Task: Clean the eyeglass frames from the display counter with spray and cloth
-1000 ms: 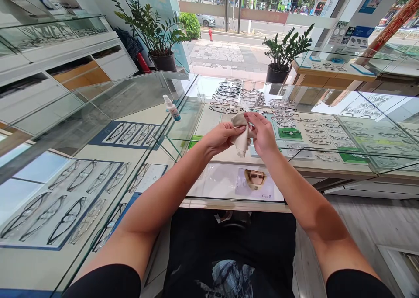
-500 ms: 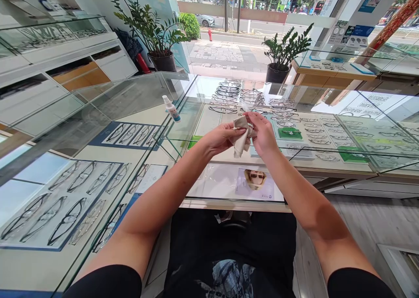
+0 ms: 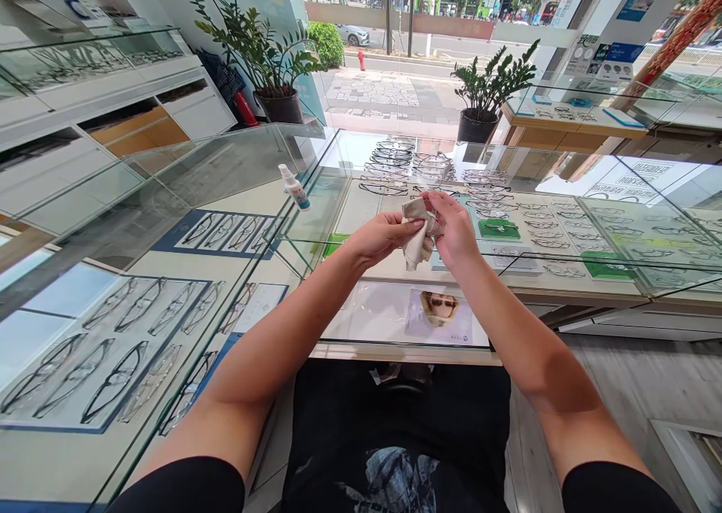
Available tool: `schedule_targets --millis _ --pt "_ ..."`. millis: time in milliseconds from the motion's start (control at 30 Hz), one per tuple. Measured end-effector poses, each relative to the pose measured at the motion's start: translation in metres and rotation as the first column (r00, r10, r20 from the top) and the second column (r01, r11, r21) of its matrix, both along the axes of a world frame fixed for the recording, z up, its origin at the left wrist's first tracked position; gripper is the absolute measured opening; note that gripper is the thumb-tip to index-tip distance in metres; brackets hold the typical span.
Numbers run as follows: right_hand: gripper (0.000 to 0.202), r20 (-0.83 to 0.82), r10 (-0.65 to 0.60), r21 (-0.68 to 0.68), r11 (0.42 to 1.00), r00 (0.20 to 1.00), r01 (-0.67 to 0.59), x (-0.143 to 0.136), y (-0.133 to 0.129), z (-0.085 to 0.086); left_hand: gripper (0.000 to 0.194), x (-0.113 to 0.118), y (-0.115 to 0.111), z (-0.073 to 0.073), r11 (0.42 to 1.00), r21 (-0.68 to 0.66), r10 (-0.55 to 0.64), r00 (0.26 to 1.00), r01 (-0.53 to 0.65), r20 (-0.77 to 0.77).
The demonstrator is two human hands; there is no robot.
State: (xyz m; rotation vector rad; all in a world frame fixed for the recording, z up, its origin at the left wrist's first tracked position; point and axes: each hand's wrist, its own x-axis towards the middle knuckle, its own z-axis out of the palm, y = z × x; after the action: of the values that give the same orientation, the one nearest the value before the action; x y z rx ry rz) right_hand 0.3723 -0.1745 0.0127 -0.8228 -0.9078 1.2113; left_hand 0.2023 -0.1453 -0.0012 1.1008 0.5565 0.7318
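A crumpled beige cleaning cloth (image 3: 416,244) hangs from my left hand (image 3: 383,236), whose thumb and fingers pinch it. My right hand (image 3: 453,226) is closed close beside it, fingertips gripping a pair of glasses (image 3: 435,226). Only a small, shiny edge of the glasses shows; the cloth and fingers hide the rest. Both hands are held over the glass counter (image 3: 361,314), almost touching each other. To their left, a white spray bottle (image 3: 294,188) with a blue label stands on the glass.
Rows of eyeglasses (image 3: 392,168) lie beyond my hands, with a green case (image 3: 499,229) to the right. Trays of frames (image 3: 107,347) fill the left display. A sunglasses picture (image 3: 440,316) lies near the front edge. Potted plants (image 3: 479,122) stand by the window.
The cloth's hanging end has shifted slightly right and spread a little between my fingers. Both hands stay in nearly the same place.
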Motion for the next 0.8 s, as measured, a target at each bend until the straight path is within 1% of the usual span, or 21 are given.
schedule_targets --millis 100,267,367,500,633,700,800 --pt "0.044 -0.031 0.022 -0.019 1.000 0.999 -0.023 0.000 -0.001 0.002 0.048 0.000 0.001 -0.002 1.000 0.006 0.016 0.999 -0.017 0.027" --pt "0.045 -0.055 0.052 -0.037 0.998 0.997 -0.054 -0.001 -0.002 0.003 0.044 0.001 0.001 -0.001 1.000 0.017 -0.009 0.997 0.007 0.083" --pt "0.048 -0.046 0.074 -0.027 0.997 0.996 -0.075 0.000 -0.002 0.002 0.041 0.001 -0.001 0.003 0.999 0.025 -0.023 0.994 0.021 0.104" --pt "0.047 -0.039 0.085 -0.022 0.996 0.996 -0.086 0.002 -0.001 0.001 0.038 0.003 -0.006 0.011 0.999 0.030 -0.039 0.990 0.035 0.139" --pt "0.046 -0.037 0.090 -0.042 0.995 0.995 -0.092 0.003 0.000 0.001 0.035 0.003 -0.010 0.017 0.999 0.042 -0.028 0.994 0.024 0.103" --pt "0.047 -0.037 0.099 -0.054 0.993 0.994 -0.101 0.004 0.001 0.001 0.034 0.000 -0.011 0.018 1.000 0.025 -0.015 0.997 0.013 0.082" --pt "0.050 -0.027 0.106 -0.059 0.992 0.994 -0.108 0.006 0.003 0.001 0.029 -0.003 -0.009 0.017 0.998 -0.061 0.032 0.992 -0.025 0.121"
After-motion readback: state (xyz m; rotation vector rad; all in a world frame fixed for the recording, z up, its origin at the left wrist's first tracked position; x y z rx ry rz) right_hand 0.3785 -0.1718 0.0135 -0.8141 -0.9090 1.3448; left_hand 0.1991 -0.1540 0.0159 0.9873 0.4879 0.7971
